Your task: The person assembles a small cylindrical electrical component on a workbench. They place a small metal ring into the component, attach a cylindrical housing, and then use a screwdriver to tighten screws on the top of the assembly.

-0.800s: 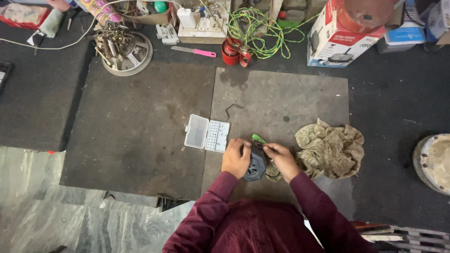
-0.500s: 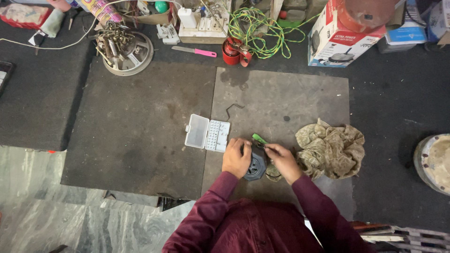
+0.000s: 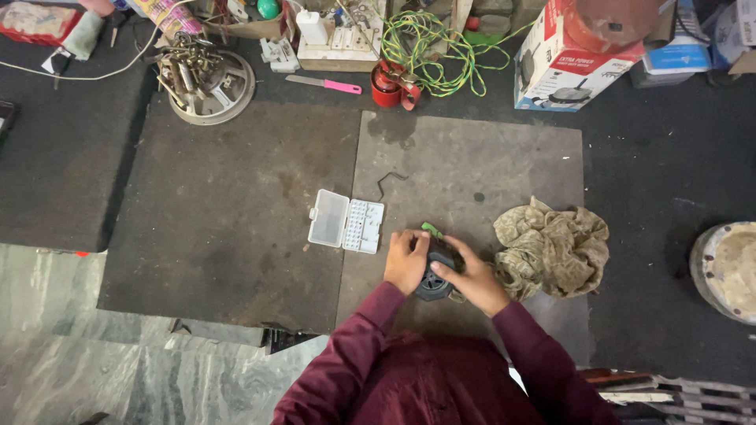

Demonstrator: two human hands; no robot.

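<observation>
Left hand (image 3: 406, 262): laid on the left side of a small dark round part (image 3: 435, 282), the fingers curled against it; a hold is seen, though how firm it is cannot be told.
Right hand (image 3: 474, 281): closed over the right and top of the same part, the fingertips pressed onto its upper edge.
Dark round part: placed low in the middle of the frame, on the grey mat (image 3: 504, 165), held between both hands and partly hidden by them.
Green-handled tool (image 3: 431, 230): seen just above the hands, its tip close to the part; whether it is gripped cannot be told.
Bit case (image 3: 346, 222): lying open just left of the hands, a clear lid folded out beside a white tray.
Rag (image 3: 553, 247): crumpled just right of the right hand.
Bent wire hook (image 3: 387, 182): left apart, above the case.
Step in hand: the part is judged to be steadied and worked by fingertips, with something being pressed or turned on its top.
Next move: a steady hold by the left hand is called for, with fine fingertip force from the right.
</observation>
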